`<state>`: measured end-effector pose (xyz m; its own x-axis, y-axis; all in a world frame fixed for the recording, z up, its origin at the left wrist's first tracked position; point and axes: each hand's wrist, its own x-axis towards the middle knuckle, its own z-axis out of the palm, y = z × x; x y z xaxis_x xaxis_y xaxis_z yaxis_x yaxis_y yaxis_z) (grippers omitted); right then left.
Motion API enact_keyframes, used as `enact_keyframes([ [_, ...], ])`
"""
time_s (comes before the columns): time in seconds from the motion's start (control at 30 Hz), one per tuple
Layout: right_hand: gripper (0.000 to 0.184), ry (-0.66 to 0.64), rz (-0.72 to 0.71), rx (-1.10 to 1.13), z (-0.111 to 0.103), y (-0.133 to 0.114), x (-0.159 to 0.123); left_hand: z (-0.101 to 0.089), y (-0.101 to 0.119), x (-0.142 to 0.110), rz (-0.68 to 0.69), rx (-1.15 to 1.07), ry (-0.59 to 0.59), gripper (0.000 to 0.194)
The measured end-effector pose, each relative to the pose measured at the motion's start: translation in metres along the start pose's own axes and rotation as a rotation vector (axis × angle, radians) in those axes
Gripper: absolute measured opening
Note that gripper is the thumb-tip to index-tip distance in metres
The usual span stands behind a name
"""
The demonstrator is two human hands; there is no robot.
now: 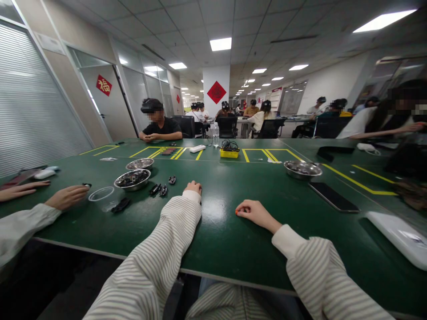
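Observation:
My right hand (255, 214) rests low over the green table (220, 249), its thumb and fingertips closed on a small orange piece (236, 212). What kind of piece it is cannot be made out. Farther forward, my left hand (194, 187) lies on the table with its fingers curled together; anything inside it is hidden. To the left of it are several small shiny black parts (163, 190). Beyond them stands a metal bowl (147, 181) holding dark parts, with a second metal bowl (140, 162) just behind.
At left, a co-worker's hand (68, 198) holds a small dark part near a clear plastic tub (102, 194). On the right lie another metal bowl (303, 176), a phone (333, 197) and a white case (398, 238). A water bottle (216, 135) stands beside a yellow tray (229, 154) with cables.

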<state>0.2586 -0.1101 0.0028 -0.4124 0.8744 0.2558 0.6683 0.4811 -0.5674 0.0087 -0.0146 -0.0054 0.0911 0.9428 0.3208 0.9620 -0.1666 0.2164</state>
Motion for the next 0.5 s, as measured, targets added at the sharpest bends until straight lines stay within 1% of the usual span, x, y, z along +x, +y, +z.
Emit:
enact_keyframes([
  [0.07, 0.019, 0.011, -0.002, -0.001, 0.001, 0.001, 0.0, 0.006, 0.009, -0.001, 0.088, -0.062, -0.05, 0.015],
  [0.13, 0.02, 0.029, 0.003, 0.0, 0.001, 0.001, 0.0, 0.01, 0.024, -0.006, 0.194, -0.168, -0.109, 0.018],
  [0.2, 0.021, 0.045, 0.004, 0.005, 0.002, 0.002, 0.0, 0.013, 0.041, -0.016, 0.299, -0.283, -0.15, 0.023],
  [0.3, 0.021, 0.072, 0.005, 0.013, 0.003, 0.002, 0.001, 0.012, 0.065, -0.035, 0.447, -0.387, -0.183, 0.024],
  [0.4, 0.02, 0.101, 0.012, 0.031, 0.003, 0.0, 0.0, 0.008, 0.079, -0.049, 0.574, -0.429, -0.201, 0.021],
  [0.5, 0.019, 0.116, 0.012, 0.061, 0.002, -0.004, 0.0, 0.004, 0.083, -0.052, 0.631, -0.451, -0.158, 0.019],
])
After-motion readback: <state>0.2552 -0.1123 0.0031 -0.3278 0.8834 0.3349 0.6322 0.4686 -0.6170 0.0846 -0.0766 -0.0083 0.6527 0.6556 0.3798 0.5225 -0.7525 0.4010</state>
